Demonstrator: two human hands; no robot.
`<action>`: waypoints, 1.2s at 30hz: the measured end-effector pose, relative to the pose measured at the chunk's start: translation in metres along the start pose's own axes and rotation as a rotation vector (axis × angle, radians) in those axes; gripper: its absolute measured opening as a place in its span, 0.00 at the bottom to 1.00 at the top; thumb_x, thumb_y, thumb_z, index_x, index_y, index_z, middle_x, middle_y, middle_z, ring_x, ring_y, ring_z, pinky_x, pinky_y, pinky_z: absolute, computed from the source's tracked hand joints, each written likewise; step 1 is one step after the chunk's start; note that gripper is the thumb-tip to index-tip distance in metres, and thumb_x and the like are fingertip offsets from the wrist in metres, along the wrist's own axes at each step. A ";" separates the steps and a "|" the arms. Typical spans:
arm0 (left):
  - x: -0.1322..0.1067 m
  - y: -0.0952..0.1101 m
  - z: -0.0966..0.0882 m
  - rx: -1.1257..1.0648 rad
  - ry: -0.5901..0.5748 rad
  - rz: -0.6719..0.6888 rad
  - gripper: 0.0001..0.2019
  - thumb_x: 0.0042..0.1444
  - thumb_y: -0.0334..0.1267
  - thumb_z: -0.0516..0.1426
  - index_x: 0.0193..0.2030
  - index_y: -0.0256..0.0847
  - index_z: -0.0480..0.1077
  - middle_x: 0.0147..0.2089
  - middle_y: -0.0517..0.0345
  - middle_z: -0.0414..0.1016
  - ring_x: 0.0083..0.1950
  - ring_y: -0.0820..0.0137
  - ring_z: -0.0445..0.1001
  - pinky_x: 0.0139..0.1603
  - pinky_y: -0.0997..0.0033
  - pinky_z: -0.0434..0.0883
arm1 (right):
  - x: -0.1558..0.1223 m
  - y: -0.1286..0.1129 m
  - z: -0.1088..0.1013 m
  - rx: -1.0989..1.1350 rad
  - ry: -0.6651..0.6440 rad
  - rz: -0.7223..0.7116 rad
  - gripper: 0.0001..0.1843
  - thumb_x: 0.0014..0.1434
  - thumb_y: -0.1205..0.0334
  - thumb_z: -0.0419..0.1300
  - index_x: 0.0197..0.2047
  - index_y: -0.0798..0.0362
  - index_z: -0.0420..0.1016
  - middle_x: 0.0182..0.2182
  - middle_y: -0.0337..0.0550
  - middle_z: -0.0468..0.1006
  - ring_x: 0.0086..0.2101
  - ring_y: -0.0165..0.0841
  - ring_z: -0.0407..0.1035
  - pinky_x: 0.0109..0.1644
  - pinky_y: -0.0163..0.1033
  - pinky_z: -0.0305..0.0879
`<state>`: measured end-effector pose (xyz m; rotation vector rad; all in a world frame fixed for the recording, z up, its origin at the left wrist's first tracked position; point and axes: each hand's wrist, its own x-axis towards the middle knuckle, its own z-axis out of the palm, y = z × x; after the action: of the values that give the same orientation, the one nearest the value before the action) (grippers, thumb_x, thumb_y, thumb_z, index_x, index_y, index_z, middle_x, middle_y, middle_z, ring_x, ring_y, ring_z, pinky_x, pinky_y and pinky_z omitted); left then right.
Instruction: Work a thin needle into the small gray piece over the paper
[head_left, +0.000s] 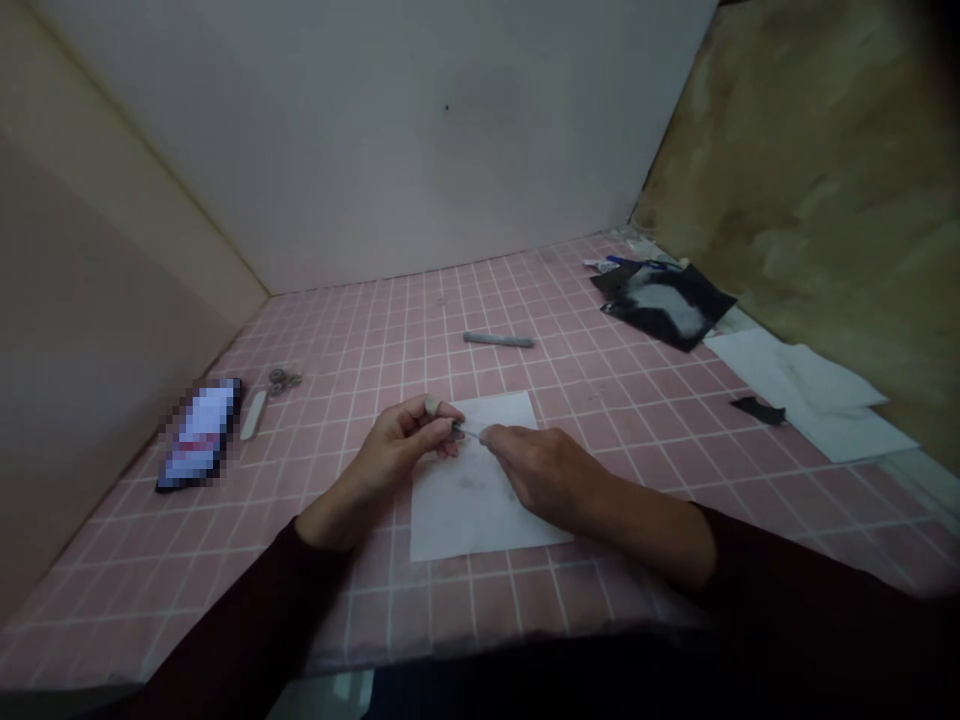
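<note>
Both my hands meet over a white sheet of paper that lies on the pink tiled table. My left hand is closed in a pinch, and my right hand is pinched too. Between the fingertips runs a small thin pale thing, too small to name. Faint grey smudges mark the paper under the hands.
A grey pen-like stick lies beyond the paper. At the left are a phone and small scissors. At the right lie a black bag, white sheets and a black scrap. Walls close in on three sides.
</note>
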<state>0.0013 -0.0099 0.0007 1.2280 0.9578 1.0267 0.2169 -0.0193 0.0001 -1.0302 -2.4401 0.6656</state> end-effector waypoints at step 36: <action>-0.004 0.002 0.001 0.224 -0.016 0.263 0.04 0.59 0.34 0.62 0.41 0.41 0.76 0.46 0.53 0.75 0.49 0.69 0.73 0.51 0.70 0.70 | 0.013 0.003 -0.023 1.595 -0.376 0.573 0.10 0.65 0.65 0.47 0.38 0.56 0.68 0.18 0.26 0.53 0.15 0.20 0.32 0.14 0.27 0.33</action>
<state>0.0006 -0.0134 0.0031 1.5773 0.9341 1.1338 0.2227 -0.0020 0.0193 -0.7794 -0.9541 2.4777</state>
